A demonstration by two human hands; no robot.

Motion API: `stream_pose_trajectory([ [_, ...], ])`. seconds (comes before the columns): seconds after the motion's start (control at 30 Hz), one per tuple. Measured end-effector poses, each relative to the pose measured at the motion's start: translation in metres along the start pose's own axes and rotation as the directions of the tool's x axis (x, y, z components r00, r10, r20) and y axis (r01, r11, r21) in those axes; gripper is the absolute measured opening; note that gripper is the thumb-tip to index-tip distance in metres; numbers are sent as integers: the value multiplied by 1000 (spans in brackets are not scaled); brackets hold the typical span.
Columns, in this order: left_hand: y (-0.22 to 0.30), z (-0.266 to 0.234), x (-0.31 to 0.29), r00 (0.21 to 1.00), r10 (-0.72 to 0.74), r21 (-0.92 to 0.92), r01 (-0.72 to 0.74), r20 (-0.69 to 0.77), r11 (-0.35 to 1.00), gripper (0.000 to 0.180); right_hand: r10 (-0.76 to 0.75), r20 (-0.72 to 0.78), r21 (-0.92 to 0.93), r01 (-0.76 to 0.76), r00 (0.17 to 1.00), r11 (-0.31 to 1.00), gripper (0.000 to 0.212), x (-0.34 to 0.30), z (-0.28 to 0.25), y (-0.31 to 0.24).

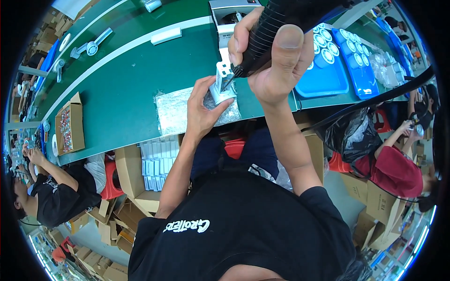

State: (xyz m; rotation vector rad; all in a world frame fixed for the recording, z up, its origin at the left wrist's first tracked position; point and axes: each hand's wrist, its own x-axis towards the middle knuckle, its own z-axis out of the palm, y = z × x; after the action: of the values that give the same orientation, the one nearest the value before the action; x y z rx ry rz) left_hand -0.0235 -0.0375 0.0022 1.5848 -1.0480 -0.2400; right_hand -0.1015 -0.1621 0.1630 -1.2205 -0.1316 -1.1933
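Observation:
My left hand [200, 108] grips a white plastic housing [219, 93] between thumb and fingers, holding it upright over a clear, crinkled plastic sheet [174, 111] on the green table. My right hand [276, 63] is wrapped round a black electric screwdriver [266, 40], which slants down toward the left. The screwdriver's bit reaches the open side of the housing; whether it touches a screw there is too small to tell. Just beyond the housing stands a white and dark screw feeder [227, 19], partly hidden by my right hand.
Blue trays [323, 90] with round white parts [327, 56] stand at the right, near a black cable [384, 99]. A cardboard box [77, 125] of small red-and-silver pieces sits left. White parts [157, 166] fill a carton below the table edge. People work on both sides.

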Motion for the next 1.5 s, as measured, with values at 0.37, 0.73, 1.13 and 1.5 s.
stream_pose_trajectory([
  [0.37, 4, -1, 0, 1000, 28, 20, -27, -11, 999, 63, 50, 38, -10, -49, 998, 999, 96, -2, 0, 1],
  [0.73, 1, -4, 2, 999, 8, -34, -6, 40, 999, 64, -162, 172, 31, 159, 972, 987, 57, 1, -5, 23],
  [1.13, 4, -2, 2, 998, 56, -10, -56, 6, 998, 63, -101, 105, -44, 106, 989, 993, 66, 2, -5, 22],
  [1.5, -48, -101, 115, 986, -22, -278, -24, -162, 960, 47, 29, -53, 13, -28, 998, 1000, 103, -38, -77, -91],
])
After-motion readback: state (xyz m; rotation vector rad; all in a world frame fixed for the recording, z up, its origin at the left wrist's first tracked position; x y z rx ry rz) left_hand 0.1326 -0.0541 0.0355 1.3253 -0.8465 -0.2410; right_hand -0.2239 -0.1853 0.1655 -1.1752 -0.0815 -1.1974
